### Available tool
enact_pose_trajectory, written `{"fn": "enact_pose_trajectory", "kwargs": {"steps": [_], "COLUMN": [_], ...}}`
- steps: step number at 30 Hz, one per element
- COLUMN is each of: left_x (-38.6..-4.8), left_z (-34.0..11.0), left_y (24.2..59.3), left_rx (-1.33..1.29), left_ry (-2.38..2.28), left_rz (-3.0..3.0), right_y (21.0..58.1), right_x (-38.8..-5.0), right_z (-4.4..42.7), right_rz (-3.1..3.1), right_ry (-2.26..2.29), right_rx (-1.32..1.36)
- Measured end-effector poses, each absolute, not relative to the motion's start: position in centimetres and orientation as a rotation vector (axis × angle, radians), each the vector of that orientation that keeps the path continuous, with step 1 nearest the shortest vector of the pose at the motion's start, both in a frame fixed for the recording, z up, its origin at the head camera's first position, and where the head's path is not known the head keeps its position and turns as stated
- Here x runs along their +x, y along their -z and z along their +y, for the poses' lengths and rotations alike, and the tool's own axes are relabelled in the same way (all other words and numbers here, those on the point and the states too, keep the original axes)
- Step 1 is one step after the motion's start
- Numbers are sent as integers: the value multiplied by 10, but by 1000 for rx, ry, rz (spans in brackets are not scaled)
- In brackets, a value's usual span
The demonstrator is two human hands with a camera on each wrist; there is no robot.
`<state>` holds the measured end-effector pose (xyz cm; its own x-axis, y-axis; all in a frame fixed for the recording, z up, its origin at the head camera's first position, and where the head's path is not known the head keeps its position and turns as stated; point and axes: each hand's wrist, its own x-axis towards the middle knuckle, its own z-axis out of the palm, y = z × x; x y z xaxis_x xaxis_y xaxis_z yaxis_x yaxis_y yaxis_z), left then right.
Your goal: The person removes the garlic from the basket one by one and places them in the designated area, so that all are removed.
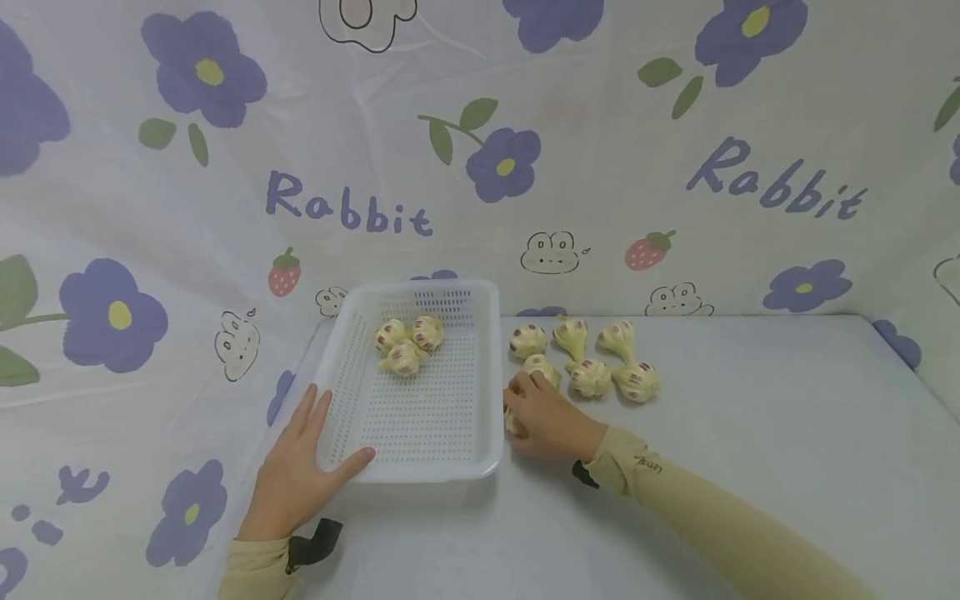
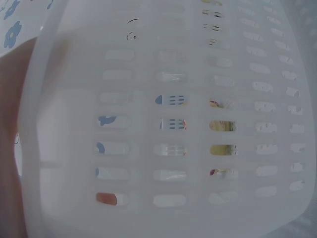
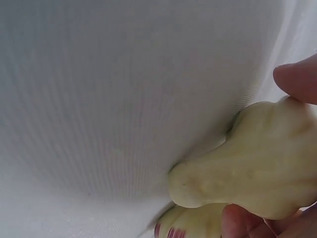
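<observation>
A white plastic basket (image 1: 491, 392) stands on the table with three garlic bulbs (image 1: 405, 358) grouped in its far left part. My left hand (image 1: 296, 475) rests on the basket's near left corner, fingers straight along the left side and thumb over the rim. Through the wall slots in the left wrist view, parts of garlic show. Just outside the basket's right side, my right hand (image 1: 547, 421) holds a garlic bulb (image 3: 252, 163) low at the table, thumb on one side and fingers on the other. Another garlic bulb (image 3: 193, 223) lies beside it, partly hidden by the fingers.
Several more garlic bulbs (image 1: 590, 377) lie in loose rows on the white tabletop (image 1: 780, 417), right of the basket. A floral-printed cloth (image 1: 600, 167) hangs behind the table and on its left.
</observation>
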<state>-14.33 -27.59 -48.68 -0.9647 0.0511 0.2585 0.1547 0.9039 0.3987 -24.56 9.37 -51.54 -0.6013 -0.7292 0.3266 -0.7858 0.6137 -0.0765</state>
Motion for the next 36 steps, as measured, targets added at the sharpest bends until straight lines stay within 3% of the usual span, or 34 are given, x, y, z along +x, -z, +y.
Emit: {"fn": "enact_pose_trajectory", "kwargs": {"steps": [10,36], "left_x": [-142,-141], "left_z": [-275,-275], "left_y": [485,487], "left_rx": [-160,-146], "left_ry": [624,635], "left_rz": [-2821,-2816], "right_y": [507,426], "right_x": [-247,-241], "right_z": [97,123], "right_rz": [-2668,-2816], "right_ry": [-440,-627], "right_rx": [1199,965]}}
